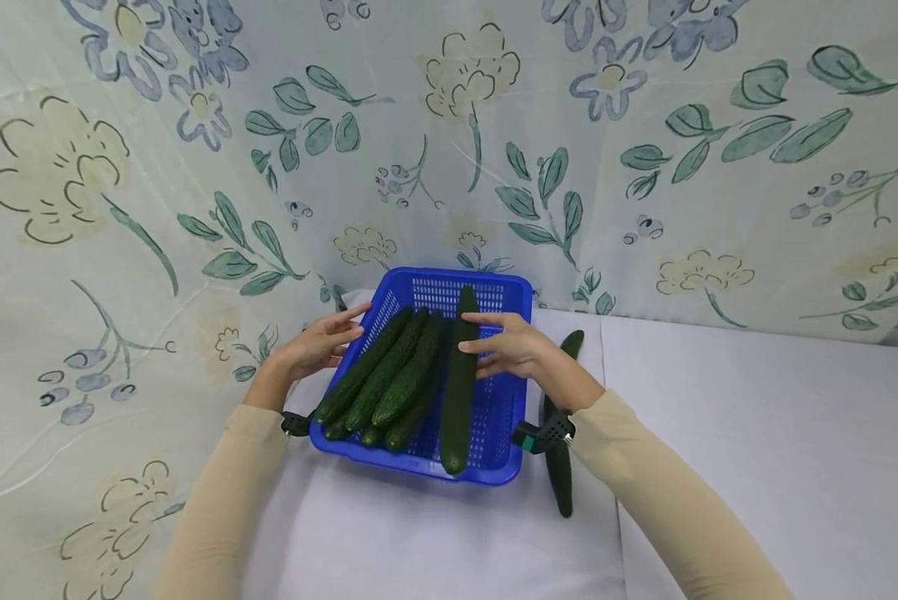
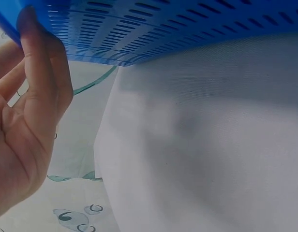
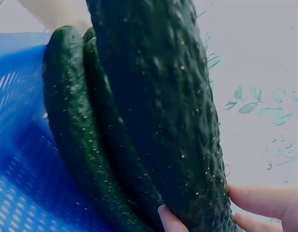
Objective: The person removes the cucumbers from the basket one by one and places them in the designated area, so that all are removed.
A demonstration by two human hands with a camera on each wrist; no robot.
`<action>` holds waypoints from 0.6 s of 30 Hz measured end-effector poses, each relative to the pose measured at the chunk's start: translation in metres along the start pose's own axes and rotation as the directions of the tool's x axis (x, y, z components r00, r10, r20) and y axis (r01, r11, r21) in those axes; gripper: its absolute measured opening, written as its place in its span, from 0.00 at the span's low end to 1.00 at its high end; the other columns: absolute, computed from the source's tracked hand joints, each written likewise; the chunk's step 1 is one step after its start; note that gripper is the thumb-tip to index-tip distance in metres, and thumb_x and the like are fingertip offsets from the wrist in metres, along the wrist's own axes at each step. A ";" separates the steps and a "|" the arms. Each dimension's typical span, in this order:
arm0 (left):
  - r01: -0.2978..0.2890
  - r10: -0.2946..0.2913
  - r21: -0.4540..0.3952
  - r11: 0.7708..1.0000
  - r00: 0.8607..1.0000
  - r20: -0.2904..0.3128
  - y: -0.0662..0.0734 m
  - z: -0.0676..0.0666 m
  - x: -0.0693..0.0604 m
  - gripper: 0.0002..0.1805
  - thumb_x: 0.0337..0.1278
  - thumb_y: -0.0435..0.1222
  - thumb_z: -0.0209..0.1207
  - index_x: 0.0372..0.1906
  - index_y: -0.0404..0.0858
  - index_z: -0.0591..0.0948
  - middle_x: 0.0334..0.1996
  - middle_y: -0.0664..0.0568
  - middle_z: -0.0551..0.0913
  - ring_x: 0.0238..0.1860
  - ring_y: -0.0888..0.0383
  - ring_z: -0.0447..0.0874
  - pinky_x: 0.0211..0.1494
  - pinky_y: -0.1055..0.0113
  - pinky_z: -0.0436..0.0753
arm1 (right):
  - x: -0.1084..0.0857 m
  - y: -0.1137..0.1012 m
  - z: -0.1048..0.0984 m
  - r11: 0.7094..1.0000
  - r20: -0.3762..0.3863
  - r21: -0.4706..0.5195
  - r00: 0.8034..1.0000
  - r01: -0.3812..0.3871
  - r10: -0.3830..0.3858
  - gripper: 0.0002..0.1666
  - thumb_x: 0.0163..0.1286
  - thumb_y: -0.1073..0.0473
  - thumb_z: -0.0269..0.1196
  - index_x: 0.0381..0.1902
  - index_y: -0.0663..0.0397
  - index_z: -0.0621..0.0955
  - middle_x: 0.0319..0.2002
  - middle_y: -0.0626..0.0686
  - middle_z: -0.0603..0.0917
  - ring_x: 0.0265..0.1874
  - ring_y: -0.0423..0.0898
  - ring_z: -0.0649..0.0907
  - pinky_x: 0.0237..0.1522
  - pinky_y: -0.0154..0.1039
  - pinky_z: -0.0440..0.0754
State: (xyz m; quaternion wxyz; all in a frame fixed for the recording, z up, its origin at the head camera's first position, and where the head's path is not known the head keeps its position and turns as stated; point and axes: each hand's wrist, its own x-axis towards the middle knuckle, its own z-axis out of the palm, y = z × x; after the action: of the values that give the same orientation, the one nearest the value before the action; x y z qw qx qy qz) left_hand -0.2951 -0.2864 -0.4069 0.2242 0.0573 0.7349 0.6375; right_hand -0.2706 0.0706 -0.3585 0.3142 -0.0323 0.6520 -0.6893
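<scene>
My right hand (image 1: 519, 346) holds a long dark green cucumber (image 1: 459, 408) between thumb and fingers, over the right part of a blue slotted basket (image 1: 504, 473). In the right wrist view this cucumber (image 3: 158, 96) fills the middle, its skin bumpy. Several other cucumbers (image 1: 381, 375) lie side by side in the basket's left part. At the basket's left side is my left hand (image 1: 313, 346), its fingers extended; a fingertip touches the blue wall in the left wrist view. Another cucumber (image 1: 561, 479) lies outside, right of the basket, partly hidden by my right wrist.
A white cloth (image 1: 756, 450) covers the table, with a fold line right of the loose cucumber. Behind and to the left hangs a curtain (image 1: 433, 192) printed with flowers and leaves, close to the basket's far edge. Each wrist wears a black strap (image 1: 544, 433).
</scene>
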 end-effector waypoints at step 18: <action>-0.008 0.007 -0.049 0.999 1.000 -0.016 0.000 0.001 0.000 0.32 0.75 0.39 0.53 0.79 0.54 0.59 0.56 0.48 0.80 0.45 0.57 0.87 0.43 0.64 0.86 | -0.037 -0.017 -0.037 0.989 0.044 -0.066 0.991 0.130 -0.127 0.40 0.73 0.69 0.59 0.79 0.53 0.58 0.74 0.67 0.55 0.41 0.49 0.84 0.45 0.44 0.85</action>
State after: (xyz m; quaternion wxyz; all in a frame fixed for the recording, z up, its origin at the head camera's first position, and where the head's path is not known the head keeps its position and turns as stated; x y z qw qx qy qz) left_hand -0.2950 -0.2856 -0.4065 0.2173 0.0494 0.7205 0.6566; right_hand -0.2644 0.1195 -0.3351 0.2806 -0.0986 0.6657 -0.6844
